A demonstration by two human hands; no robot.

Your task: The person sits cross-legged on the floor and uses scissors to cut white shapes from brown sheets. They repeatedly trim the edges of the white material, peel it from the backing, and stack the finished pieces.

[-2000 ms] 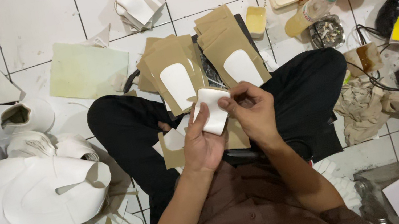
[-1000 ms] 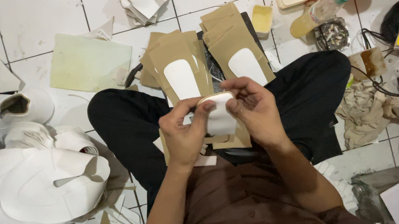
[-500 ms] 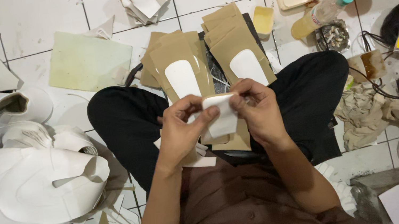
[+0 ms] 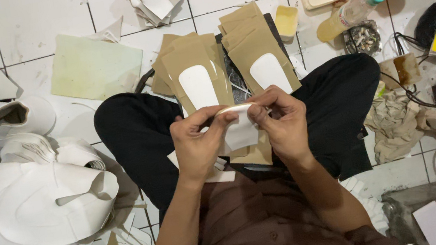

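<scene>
I have the small white oval insole-shaped piece (image 4: 241,127) pinched over my lap, left hand (image 4: 197,146) at its nine o'clock edge, right hand (image 4: 283,123) at three. Best to keep thumbs near the rim, pressing evenly so nothing creases. Tan card-backed pieces (image 4: 195,76) lie at twelve.

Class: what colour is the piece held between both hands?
White piece, seen in the head view.
</scene>
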